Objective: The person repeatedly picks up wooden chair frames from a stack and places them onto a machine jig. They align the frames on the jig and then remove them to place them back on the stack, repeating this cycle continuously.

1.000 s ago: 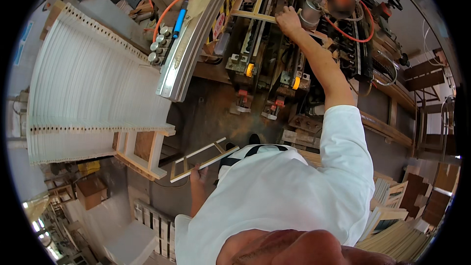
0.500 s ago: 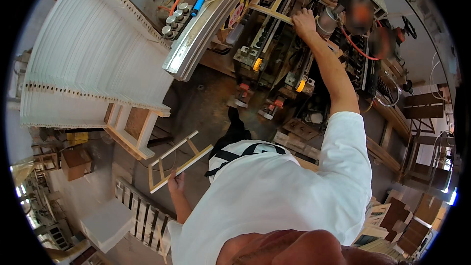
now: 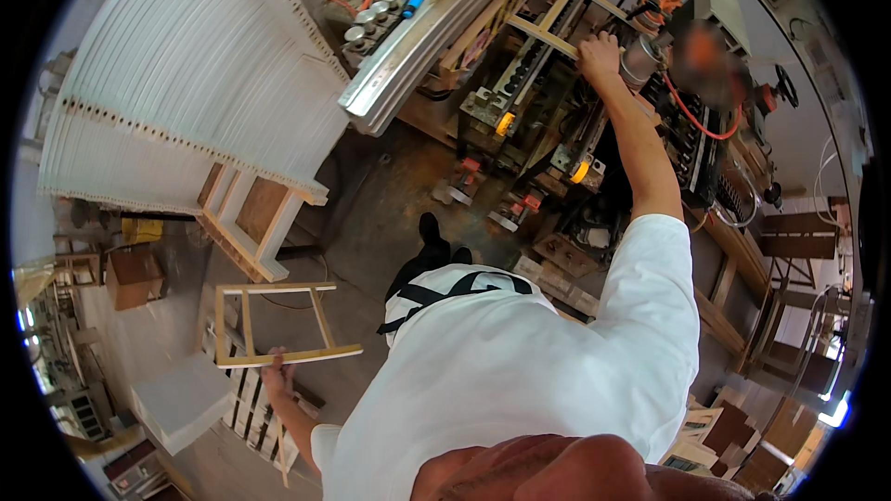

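Observation:
Out to the lower left, my left hand [image 3: 277, 375] holds a light wooden frame [image 3: 302, 355] by one long rail. That frame has two long rails joined by crosspieces, and it hangs clear of the floor. My right arm reaches far ahead, where my right hand [image 3: 600, 53] is closed at the near corner of a second wooden frame [image 3: 548, 35]. This second frame lies across the rails of a machine [image 3: 534, 97]. The fingertips of my right hand are partly hidden behind its back. Close to that hand is a metal cylinder [image 3: 640, 60] on the machine.
A large stack of white slatted panels [image 3: 195, 65] rests on a wooden stand [image 3: 249, 237] at left. A metal beam [image 3: 408, 65] juts out beside the machine. Orange hoses [image 3: 691, 121] loop at right. A pallet [image 3: 251, 399] and a white block [image 3: 181, 408] are behind left.
My left hand has moved outward to the left, and its wooden frame has turned to lie more level in view. My right hand stays at the frame on the machine while the view shifts slightly.

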Available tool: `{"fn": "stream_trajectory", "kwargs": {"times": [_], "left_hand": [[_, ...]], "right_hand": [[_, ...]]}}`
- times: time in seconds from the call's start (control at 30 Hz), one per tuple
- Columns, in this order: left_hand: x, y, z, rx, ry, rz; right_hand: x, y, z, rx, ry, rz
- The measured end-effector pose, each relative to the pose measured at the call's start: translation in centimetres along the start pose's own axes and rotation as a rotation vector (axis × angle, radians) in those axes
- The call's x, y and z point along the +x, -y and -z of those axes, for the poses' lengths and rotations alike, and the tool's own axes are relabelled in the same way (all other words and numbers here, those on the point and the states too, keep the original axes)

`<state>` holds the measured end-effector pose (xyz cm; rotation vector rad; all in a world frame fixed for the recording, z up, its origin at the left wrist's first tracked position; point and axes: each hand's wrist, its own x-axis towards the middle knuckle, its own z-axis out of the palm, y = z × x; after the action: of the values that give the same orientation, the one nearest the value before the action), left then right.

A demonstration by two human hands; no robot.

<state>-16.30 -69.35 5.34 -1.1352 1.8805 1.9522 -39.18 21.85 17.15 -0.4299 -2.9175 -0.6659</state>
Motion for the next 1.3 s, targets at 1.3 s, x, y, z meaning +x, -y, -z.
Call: {"fn": "stream_trajectory", "kwargs": {"times": [1.3], "left_hand": [[35.1,-16.0,-8.6,1.229,-0.314,-0.667]], "right_hand": [[-22.7,31.1,15.5,0.810,0.175,-0.076]]}}
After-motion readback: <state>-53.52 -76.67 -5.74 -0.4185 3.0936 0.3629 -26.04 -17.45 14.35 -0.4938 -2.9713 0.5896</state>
